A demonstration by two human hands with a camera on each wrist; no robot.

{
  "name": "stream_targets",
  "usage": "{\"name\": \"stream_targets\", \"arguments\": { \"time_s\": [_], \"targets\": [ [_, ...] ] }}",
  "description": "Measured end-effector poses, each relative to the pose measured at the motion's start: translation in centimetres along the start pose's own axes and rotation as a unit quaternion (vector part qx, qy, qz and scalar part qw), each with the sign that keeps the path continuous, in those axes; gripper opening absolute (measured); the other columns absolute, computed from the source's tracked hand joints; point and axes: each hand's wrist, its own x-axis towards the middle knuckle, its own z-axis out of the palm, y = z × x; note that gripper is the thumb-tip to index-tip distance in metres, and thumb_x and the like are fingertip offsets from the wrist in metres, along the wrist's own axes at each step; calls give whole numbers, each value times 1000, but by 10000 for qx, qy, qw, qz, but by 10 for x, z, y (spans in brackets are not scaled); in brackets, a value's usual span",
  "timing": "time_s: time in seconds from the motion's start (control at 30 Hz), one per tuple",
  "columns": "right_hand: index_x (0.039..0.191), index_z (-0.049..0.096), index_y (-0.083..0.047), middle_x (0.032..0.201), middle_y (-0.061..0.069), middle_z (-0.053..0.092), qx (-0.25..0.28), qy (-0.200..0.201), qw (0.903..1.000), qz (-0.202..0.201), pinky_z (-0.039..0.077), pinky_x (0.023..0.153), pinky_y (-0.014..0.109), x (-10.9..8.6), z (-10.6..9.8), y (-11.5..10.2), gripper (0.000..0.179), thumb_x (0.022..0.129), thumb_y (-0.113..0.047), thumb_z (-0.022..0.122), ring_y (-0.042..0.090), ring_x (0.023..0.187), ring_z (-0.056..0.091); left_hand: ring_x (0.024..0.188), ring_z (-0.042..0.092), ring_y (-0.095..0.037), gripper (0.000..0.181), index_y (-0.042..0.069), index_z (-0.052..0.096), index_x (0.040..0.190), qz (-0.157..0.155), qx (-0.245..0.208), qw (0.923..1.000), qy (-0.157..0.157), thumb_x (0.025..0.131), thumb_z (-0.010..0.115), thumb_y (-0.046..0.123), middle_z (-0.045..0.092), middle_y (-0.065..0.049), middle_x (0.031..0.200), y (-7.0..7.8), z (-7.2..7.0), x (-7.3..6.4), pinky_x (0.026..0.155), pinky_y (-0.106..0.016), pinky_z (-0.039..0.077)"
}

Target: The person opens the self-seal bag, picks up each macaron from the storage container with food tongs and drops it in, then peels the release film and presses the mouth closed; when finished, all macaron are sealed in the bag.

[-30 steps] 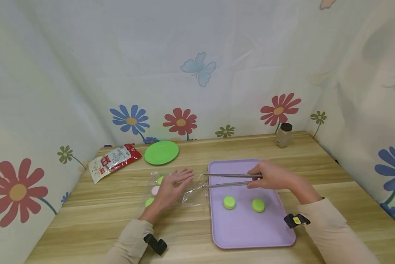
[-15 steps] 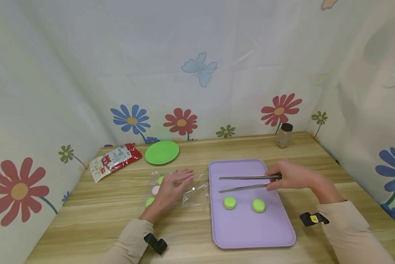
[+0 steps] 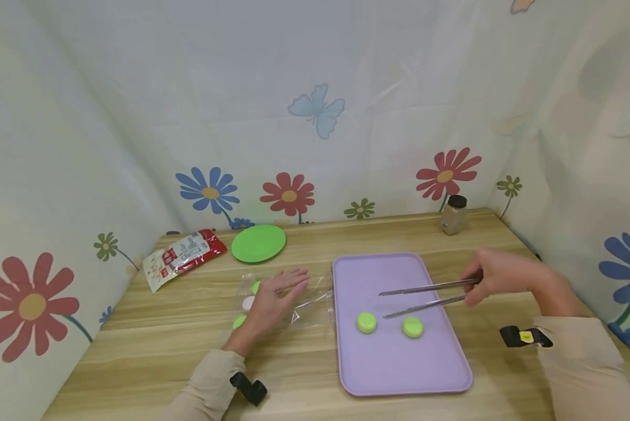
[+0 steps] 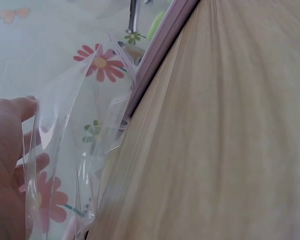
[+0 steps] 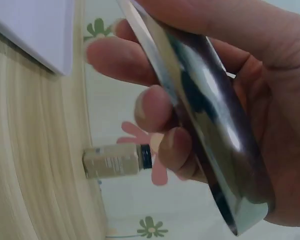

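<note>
My right hand (image 3: 499, 276) grips metal tongs (image 3: 431, 287) over the right part of the purple tray (image 3: 399, 368). The arms of the tongs are spread apart, with nothing between their tips. In the right wrist view, my fingers curl round the shiny handle end. Two green macarons (image 3: 366, 323) lie on the tray below the tongs. My left hand (image 3: 273, 301) rests with extended fingers on a clear plastic package (image 3: 315, 301) left of the tray. Beside that hand, a pale pink macaron (image 3: 248, 303) and green ones show through the plastic, partly hidden by the hand.
A green plate (image 3: 258, 243) lies at the back left, next to a red and white packet (image 3: 184, 257). At the back right stands a small jar (image 3: 454, 215) with a black lid. A patterned cloth (image 3: 315, 175) hangs behind the wooden table (image 3: 152, 351).
My right hand has carried the tongs rightward, from the tray's left edge to over its right side. The arms of the tongs have spread wider. My left hand has stayed in place.
</note>
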Motion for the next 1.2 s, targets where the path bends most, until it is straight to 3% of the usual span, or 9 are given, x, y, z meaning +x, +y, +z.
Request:
{"name": "stream_targets", "arguments": {
  "time_s": [0.4, 0.67, 0.97, 1.2],
  "targets": [
    [82, 77, -9, 70, -7, 65, 471, -253, 9983, 250, 46, 53, 19, -26, -6, 27, 11, 75, -9, 86, 1, 61, 51, 121, 59, -40, 20, -4, 73, 112, 39, 22, 10000, -8, 94, 67, -1, 67, -19, 122, -1, -1, 2, 118, -55, 24],
    [89, 79, -6, 79, -2, 72, 685, -421, 9913, 1039, 53, 62, 22, -30, -3, 31, 19, 71, -8, 88, 5, 70, 60, 119, 59, -46, 20, -6, 73, 111, 137, -66, 9999, 15, 93, 67, -3, 66, -26, 120, -1, -1, 2, 116, -60, 24],
    [92, 78, -1, 78, -2, 71, 822, -350, 9905, 1044, 54, 62, 22, -28, -2, 29, 23, 72, -8, 86, 4, 69, 61, 120, 58, -46, 20, -7, 73, 112, 109, -138, 9998, 5, 93, 68, -3, 66, -28, 119, -1, -2, 1, 116, -61, 23],
    [102, 77, 3, 76, -2, 71, 774, -127, 9946, 685, 53, 58, 23, -21, -4, 20, 28, 80, -13, 83, 5, 64, 60, 120, 58, -45, 20, -6, 73, 112, 80, -131, 9999, 3, 93, 67, -3, 66, -28, 120, 0, -2, 1, 116, -61, 23]
  ]
}}
